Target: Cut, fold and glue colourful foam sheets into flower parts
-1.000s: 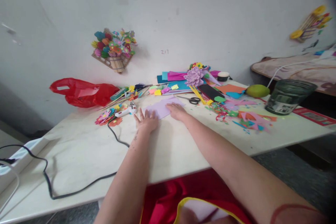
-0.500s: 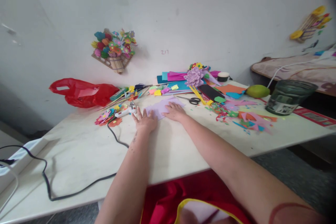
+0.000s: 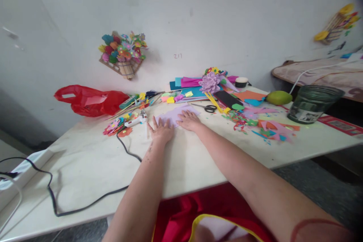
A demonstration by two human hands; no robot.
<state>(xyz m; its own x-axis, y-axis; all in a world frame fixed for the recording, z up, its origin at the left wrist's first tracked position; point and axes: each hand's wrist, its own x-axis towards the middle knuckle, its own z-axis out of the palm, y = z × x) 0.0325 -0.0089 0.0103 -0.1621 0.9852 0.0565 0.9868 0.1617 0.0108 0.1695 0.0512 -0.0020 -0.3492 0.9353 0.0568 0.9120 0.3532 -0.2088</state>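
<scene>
A light purple sheet (image 3: 170, 114) lies on the white table in front of me. My left hand (image 3: 162, 131) rests palm down over its near left part, fingers spread. My right hand (image 3: 189, 121) lies flat on the sheet's right part, its fingers stretched out to the left. Neither hand grips anything. Just left of my left hand is a white glue gun (image 3: 135, 121) with a black cord. Black-handled scissors (image 3: 209, 109) lie beyond my right hand.
Foam flowers (image 3: 113, 126) and a red plastic bag (image 3: 93, 101) are on the left. Colourful scraps (image 3: 244, 121), a dark phone (image 3: 228, 100), a green fruit (image 3: 279, 98) and a glass jar (image 3: 312, 104) stand or lie to the right. A power strip (image 3: 25, 170) sits at the left edge.
My left hand has shifted slightly right and toward me, closer to my right hand. My right hand has hardly moved.
</scene>
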